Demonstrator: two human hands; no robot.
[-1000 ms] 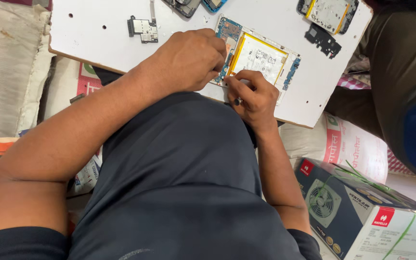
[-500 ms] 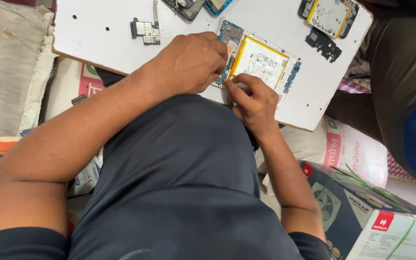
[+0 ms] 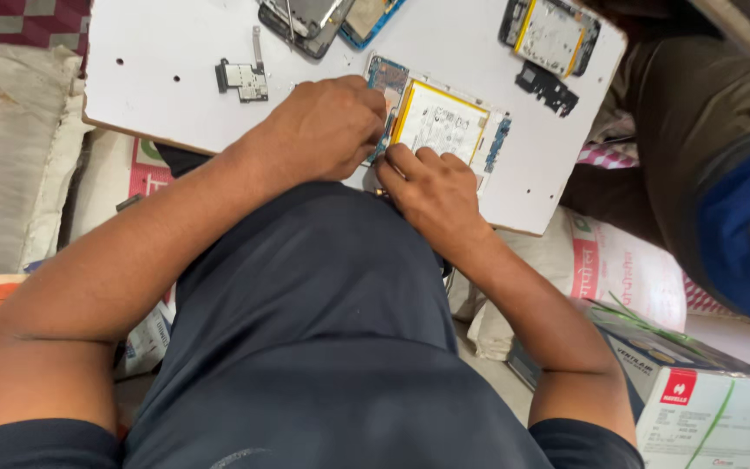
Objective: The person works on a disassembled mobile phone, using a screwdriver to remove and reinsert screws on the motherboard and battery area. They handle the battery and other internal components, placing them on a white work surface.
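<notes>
- The opened phone (image 3: 442, 124) lies on the white board (image 3: 175, 52), just ahead of both hands — its yellow-edged battery faces up.
- The left hand (image 3: 327, 130) rests curled over the phone's left edge, fingers bunched together; what the fingertips pinch is hidden.
- The right hand (image 3: 431, 187) touches the phone's near edge, fingers (image 3: 410, 159) bent and close together.
- A small metal part (image 3: 243, 76) lies well apart to the left; another opened phone (image 3: 551, 33) sits at the board's far right.
</notes>
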